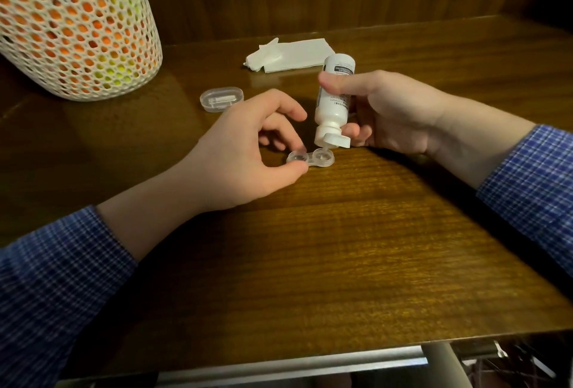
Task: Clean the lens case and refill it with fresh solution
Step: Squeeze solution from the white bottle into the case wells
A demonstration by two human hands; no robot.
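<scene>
A clear two-well lens case (311, 159) lies on the wooden table (341, 248). My left hand (248, 155) pinches its left well between thumb and forefinger. My right hand (390, 111) grips a white solution bottle (333, 99) turned upside down, its flip cap open. The nozzle hangs just over the right well, which holds something pale. A clear oval lid or box (221, 99) rests apart to the left behind my left hand.
Folded white tissues (288, 54) lie at the back of the table. A white perforated basket (74, 25) with orange and green contents stands at the back left. A wooden wall rises behind. The table's front edge runs along the bottom.
</scene>
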